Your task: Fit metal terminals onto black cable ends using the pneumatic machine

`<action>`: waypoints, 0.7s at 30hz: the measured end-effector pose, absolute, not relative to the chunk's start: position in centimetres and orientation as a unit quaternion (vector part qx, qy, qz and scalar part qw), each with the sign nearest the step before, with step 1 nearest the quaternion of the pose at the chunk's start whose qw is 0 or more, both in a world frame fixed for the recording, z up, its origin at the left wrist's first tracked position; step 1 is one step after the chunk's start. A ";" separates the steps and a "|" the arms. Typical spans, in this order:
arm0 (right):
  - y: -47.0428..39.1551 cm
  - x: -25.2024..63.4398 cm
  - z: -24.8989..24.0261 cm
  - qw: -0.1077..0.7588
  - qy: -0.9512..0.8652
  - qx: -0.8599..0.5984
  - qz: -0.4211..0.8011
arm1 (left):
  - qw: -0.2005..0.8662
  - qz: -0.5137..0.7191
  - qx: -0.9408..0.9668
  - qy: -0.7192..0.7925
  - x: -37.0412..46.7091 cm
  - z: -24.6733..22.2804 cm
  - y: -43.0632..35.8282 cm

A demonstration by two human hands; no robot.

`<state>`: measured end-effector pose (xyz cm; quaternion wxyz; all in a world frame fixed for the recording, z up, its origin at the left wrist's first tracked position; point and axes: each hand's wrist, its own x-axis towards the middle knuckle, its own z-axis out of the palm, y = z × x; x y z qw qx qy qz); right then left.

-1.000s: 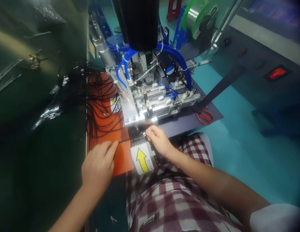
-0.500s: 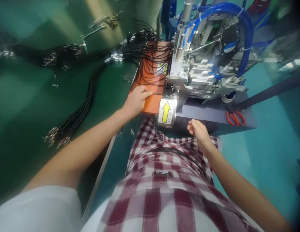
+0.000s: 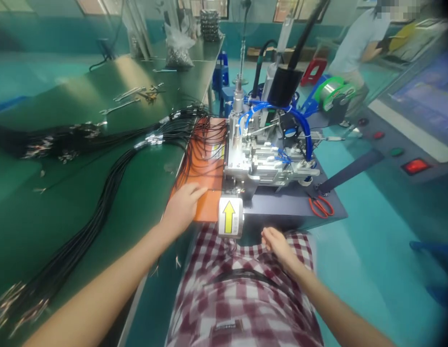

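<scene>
My left hand point(image 3: 182, 207) rests over the orange plate point(image 3: 209, 207), thumb and forefinger pinched on a thin black cable point(image 3: 214, 190). The cable's end points into the front of a metal machine point(image 3: 245, 166) with pneumatic cylinders. Just below that spot, a round white cover point(image 3: 230, 217) carries a yellow arrow. Several more black cables point(image 3: 205, 140) lie across the plate's far part. Over my lap, to the right of the cover, my right hand point(image 3: 278, 243) is held with its fingers curled in; nothing shows in it.
Bundles of black cables point(image 3: 112, 176) with bared ends spread over the green table point(image 3: 83, 202). Red-handled scissors point(image 3: 321, 206) lie on the machine's grey base point(image 3: 274, 207). A control panel point(image 3: 397, 154) stands right, and a wire spool point(image 3: 332, 91) behind. A person point(image 3: 361, 48) is at the back right.
My view has tilted up, so the room behind now shows and everything sits lower in the picture. Both hands keep about the same places relative to the machine.
</scene>
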<state>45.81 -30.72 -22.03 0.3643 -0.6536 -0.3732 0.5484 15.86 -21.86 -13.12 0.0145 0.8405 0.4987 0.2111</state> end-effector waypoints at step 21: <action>-32.7 46.2 -23.0 0.350 -0.366 -0.629 0.590 | 0.014 0.212 0.846 0.489 16.2 -13.6 -16.2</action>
